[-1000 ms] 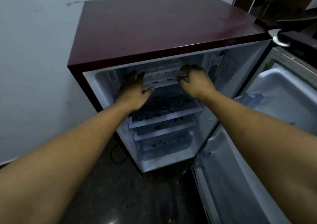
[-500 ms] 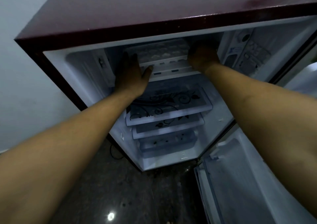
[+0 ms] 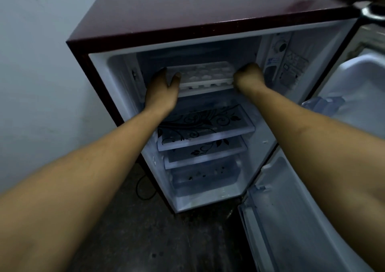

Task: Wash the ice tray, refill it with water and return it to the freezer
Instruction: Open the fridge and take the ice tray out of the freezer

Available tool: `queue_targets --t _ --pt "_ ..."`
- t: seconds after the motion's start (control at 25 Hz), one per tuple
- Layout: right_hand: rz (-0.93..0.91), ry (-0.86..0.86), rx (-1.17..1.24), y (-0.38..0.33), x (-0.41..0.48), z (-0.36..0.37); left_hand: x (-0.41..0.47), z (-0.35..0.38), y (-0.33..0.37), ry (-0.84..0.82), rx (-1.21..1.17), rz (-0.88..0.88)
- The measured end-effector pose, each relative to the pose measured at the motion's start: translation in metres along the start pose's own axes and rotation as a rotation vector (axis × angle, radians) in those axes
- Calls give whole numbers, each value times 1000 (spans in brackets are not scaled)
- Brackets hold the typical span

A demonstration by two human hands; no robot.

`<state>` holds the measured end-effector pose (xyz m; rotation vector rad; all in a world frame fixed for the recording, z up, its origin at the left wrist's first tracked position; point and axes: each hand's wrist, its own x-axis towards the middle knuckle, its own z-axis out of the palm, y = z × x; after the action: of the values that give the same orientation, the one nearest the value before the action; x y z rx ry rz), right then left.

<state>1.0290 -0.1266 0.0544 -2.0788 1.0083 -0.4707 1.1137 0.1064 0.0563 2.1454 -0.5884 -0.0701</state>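
Observation:
A white ice tray [image 3: 205,75] lies level at the mouth of the freezer compartment [image 3: 198,53], at the top of an open maroon fridge [image 3: 187,11]. My left hand [image 3: 163,91] grips the tray's left end, thumb on its top edge. At the tray's right end my right hand [image 3: 248,78] is curled round the rim. The tray's cells look pale; their content is unclear in the dim light.
Below the freezer sit two glass shelves with black floral print [image 3: 205,126] and a crisper drawer [image 3: 205,180]. The open fridge door [image 3: 312,219] hangs at the right with a bottle [image 3: 325,103] in its rack. A grey wall is at the left, dark floor below.
Both hands have stayed on the tray's ends at the freezer opening. The camera dipped close to the fridge, then drew back and up. Whether the tray itself shifted is unclear.

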Motion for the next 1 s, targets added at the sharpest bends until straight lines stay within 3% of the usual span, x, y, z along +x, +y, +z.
queue_targets --t 0.12,0.36,0.68,1.0 --pt "85 34 238 8 -40 -17 -29 -16 14 2 -80 14" --pt "236 131 428 22 -145 -52 -105 -48 23 -45 -201 -2" --pt "394 289 645 52 -336 -77 -207 -92 3 -305 -458 -235" --pt "555 407 729 115 -518 -73 -325 -97 -17 -576 -418 -308"
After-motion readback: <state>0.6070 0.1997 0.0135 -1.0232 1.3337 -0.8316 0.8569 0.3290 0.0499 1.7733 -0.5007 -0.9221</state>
